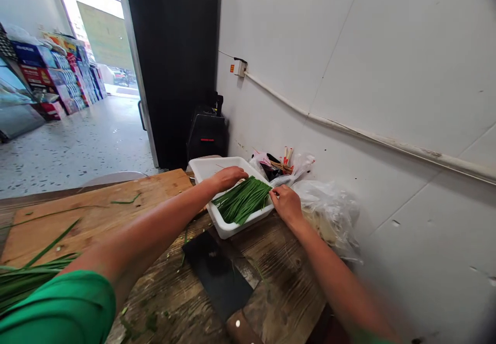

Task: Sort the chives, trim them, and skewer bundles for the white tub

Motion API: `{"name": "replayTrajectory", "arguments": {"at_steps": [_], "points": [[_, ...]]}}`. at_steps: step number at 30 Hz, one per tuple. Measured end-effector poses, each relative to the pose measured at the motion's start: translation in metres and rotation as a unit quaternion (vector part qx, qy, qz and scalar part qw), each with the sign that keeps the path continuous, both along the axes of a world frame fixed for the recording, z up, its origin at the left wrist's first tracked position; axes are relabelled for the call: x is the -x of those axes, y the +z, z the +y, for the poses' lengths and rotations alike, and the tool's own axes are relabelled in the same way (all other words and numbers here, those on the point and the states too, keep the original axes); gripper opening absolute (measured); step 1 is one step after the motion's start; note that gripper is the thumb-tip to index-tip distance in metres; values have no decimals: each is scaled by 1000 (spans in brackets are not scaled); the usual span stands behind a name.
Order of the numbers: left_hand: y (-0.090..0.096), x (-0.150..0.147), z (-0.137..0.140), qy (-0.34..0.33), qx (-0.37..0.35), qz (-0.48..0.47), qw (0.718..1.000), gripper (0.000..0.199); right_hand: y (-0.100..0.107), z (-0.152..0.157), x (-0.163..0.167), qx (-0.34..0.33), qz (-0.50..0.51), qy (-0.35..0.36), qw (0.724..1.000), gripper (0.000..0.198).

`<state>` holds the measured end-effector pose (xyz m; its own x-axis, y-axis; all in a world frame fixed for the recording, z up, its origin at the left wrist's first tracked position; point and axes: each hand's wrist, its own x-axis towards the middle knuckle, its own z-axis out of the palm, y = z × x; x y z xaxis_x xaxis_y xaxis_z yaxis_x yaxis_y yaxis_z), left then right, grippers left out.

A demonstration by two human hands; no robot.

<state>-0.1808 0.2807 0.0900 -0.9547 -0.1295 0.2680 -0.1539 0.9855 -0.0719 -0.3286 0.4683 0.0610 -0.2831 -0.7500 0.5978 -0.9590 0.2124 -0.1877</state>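
A bundle of cut garlic chives (244, 198) lies in the white plastic tray (228, 230), its stalks side by side. My left hand (231, 177) reaches over the tray and is closed at the far side of the bundle, fingertips against the stalks. At the tray's right rim, my right hand (287, 204) pinches the stalk ends between thumb and fingers. A cleaver (219, 274) rests flat on the wooden table (287, 271) in front of the tray, its wooden handle toward me.
Left of the tray is a wooden cutting board (155, 191) with loose chive leaves. More long chives (27, 284) lie at the left edge. Plastic bags (329, 209) sit between tray and wall. A black speaker-like case (207, 132) stands behind the table.
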Motion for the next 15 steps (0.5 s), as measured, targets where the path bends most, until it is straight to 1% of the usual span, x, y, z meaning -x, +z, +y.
{"name": "replayTrajectory", "arguments": {"at_steps": [2, 7, 10, 15], "points": [[-1, 1, 0, 4, 6, 5, 1000, 32, 2, 0, 2, -3, 11, 3, 1000, 17], [0, 1, 1, 0, 20, 0, 1000, 31, 6, -1, 7, -27, 39, 64, 997, 15], [2, 1, 3, -9, 26, -7, 1000, 30, 7, -1, 7, -39, 51, 76, 995, 16], [3, 1, 5, -15, 13, -6, 1000, 27, 11, -3, 9, -54, 63, 95, 992, 13]]}}
